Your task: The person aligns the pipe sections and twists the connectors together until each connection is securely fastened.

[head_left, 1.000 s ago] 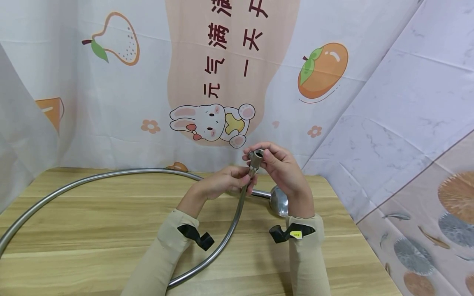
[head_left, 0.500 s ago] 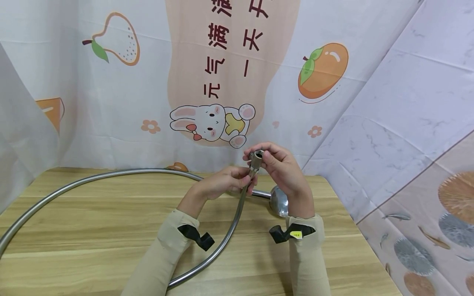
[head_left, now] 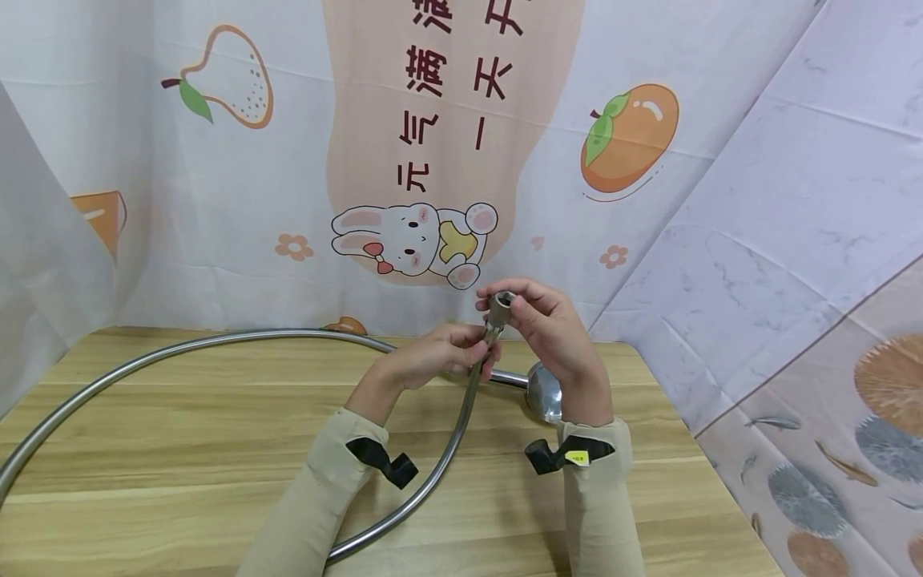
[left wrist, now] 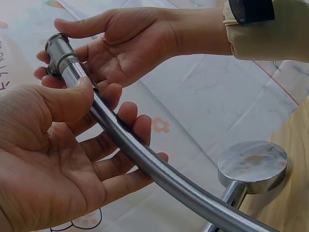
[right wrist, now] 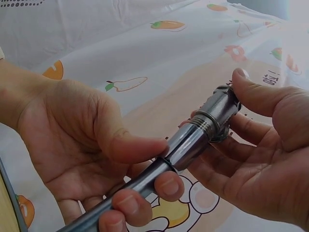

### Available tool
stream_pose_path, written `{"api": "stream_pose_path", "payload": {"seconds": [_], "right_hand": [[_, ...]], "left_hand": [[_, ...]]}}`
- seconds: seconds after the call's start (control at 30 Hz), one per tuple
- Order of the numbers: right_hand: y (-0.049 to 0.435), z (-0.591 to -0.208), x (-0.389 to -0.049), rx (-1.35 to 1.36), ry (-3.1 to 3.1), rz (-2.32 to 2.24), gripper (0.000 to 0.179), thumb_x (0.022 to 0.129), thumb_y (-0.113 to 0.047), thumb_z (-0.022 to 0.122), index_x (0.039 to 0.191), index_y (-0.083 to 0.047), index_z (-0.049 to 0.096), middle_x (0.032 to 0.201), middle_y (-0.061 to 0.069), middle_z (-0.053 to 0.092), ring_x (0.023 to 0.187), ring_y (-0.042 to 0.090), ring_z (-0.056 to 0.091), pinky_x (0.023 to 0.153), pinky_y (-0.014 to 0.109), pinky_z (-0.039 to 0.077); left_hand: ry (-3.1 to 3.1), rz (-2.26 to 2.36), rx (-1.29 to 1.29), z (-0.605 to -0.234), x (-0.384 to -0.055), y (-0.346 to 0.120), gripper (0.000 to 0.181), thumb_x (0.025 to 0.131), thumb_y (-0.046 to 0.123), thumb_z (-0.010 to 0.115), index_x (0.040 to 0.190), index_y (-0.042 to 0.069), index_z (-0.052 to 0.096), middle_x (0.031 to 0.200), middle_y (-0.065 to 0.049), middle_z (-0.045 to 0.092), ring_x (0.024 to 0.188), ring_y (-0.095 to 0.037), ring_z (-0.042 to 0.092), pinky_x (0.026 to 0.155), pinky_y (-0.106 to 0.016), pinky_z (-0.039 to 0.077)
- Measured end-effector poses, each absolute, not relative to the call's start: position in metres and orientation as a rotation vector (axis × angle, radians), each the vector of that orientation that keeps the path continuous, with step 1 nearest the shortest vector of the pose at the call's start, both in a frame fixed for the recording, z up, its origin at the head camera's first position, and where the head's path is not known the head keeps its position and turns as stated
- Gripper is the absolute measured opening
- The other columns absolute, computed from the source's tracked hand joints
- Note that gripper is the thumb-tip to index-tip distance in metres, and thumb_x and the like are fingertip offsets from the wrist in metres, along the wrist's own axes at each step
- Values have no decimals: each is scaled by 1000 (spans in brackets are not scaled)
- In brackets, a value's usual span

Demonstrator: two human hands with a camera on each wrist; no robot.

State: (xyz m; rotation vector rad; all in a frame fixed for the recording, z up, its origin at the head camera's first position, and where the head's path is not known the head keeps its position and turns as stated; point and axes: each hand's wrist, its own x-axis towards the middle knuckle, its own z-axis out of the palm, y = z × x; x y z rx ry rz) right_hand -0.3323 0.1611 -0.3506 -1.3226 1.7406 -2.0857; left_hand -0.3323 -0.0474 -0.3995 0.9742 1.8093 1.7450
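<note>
My left hand (head_left: 433,357) holds the end of a flexible metal shower hose (head_left: 449,457), its thumb pressed along the smooth end sleeve (right wrist: 186,145). On that end sits a metal threaded pipe fitting (right wrist: 217,107) with a round open mouth and a side knob. Screw threads show between fitting and sleeve in the right wrist view. My right hand (head_left: 555,332) pinches the fitting between thumb and fingers, its palm turned toward the hose. Part of the fitting's far side is hidden by the right fingers.
A chrome shower head (head_left: 544,393) lies on the wooden table (head_left: 216,449) behind my hands, its handle running left. The hose loops wide over the table's left side and off its front. A printed curtain (head_left: 238,184) hangs close behind the table.
The fitting has turned slightly in my right fingers; its side knob shows less in the head view. Both hands stay in nearly the same place, and the hose has not visibly moved.
</note>
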Motion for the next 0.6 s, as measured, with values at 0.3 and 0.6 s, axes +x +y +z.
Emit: {"api": "stream_pose_path", "payload": {"seconds": [0.3,0.6], "right_hand": [[162,-352,-334,-1319,1767,-2087,29,109,-13,46,127,-8,68,126,5,69,116,20,65,104,32,50],[161,-352,-334,-1277,1760,-2107,21,105,-14,57,121,-14,70,112,1,70,106,15,65,99,29,50]], "left_hand": [[1805,1762,946,-399,-332,-50,33,110,20,41,123,-6,55,102,-4,59,98,-20,62,95,-38,53],[1803,1763,956,-398,-331,-50,32,110,20,41,123,-5,56,102,-5,60,97,-21,61,94,-38,52]]}}
